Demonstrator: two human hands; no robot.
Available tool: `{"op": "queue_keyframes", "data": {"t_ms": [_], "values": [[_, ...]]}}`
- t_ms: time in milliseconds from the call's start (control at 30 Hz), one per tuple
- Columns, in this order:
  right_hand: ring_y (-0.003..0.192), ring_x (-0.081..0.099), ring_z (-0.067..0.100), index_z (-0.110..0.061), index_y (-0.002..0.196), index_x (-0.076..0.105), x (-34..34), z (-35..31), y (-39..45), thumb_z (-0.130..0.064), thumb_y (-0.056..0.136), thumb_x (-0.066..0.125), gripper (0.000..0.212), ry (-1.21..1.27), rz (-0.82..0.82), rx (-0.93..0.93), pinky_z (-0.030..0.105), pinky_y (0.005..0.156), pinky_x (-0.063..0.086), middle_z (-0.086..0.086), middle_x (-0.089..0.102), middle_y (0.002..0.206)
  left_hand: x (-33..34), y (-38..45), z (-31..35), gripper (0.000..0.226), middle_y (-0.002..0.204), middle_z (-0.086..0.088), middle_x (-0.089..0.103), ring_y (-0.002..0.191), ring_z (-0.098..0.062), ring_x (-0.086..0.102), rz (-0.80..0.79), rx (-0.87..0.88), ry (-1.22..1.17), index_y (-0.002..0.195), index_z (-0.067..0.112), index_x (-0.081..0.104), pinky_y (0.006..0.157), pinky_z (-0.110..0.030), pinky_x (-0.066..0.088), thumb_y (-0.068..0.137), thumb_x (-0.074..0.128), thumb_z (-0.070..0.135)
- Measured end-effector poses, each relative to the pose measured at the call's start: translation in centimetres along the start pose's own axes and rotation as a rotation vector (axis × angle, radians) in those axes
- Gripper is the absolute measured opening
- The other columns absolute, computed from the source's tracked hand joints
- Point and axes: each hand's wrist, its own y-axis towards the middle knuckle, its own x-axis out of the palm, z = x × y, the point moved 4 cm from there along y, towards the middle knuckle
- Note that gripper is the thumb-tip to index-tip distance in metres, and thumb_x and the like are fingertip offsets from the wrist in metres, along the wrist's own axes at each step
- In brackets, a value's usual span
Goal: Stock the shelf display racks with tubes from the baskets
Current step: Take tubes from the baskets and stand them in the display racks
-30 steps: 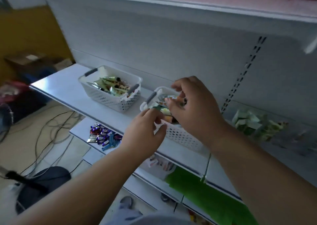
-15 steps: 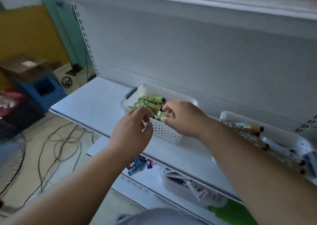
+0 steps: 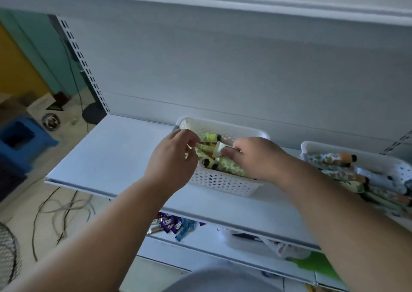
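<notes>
Right hand [image 3: 256, 158] pinches a tube [image 3: 219, 149] over the basket [image 3: 223, 183]; left hand [image 3: 172, 158] beside, fingers loosely curled.

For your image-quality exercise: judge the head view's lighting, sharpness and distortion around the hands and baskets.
Head view: dim, bluish light; the green tubes in the left basket read clearly; the right basket at the edge is soft and smeared; wide-angle bending curves the shelf; left hand and right hand slightly blurred.
</notes>
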Motion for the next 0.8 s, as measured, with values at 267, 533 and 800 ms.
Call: {"op": "queue_keyframes", "data": {"t_ms": [267, 533, 800], "values": [[0.058, 0.056, 0.02, -0.016, 0.089, 0.052, -1.3, -0.8, -0.4, -0.049, 0.096, 0.048, 0.034, 0.5, 0.223, 0.002, 0.046, 0.067, 0.054, 0.005, 0.064, 0.074, 3.4, 3.2, -2.1, 0.023, 0.092, 0.011, 0.064, 0.089, -0.014, 0.059, -0.634, 0.002, 0.32, 0.097, 0.036, 0.066, 0.081, -0.035, 0.052, 0.089, 0.045, 0.03], [0.068, 0.06, 0.029, -0.014, 0.101, 0.057, -0.8, -2.0, -1.0, -0.045, 0.097, 0.046, 0.033, 0.514, 0.262, -0.046, 0.05, 0.073, 0.055, 0.012, 0.065, 0.081, 3.7, 2.4, -1.3, 0.035, 0.077, 0.009, 0.056, 0.091, -0.016, 0.046, -0.635, 0.159, 0.344, 0.074, 0.02, 0.054, 0.086, -0.039, 0.042, 0.096, 0.034, 0.038], [0.07, 0.064, 0.028, -0.022, 0.092, 0.05, -1.9, -1.2, -2.6, -0.031, 0.095, 0.05, 0.009, 0.607, 0.415, -0.094, 0.049, 0.069, 0.055, 0.008, 0.066, 0.082, 0.1, -0.1, 2.1, 0.031, 0.094, 0.005, 0.06, 0.078, -0.02, 0.056, -0.284, 0.286, 0.159, 0.114, 0.025, 0.051, 0.063, -0.031, 0.044, 0.094, 0.046, 0.048]]}}
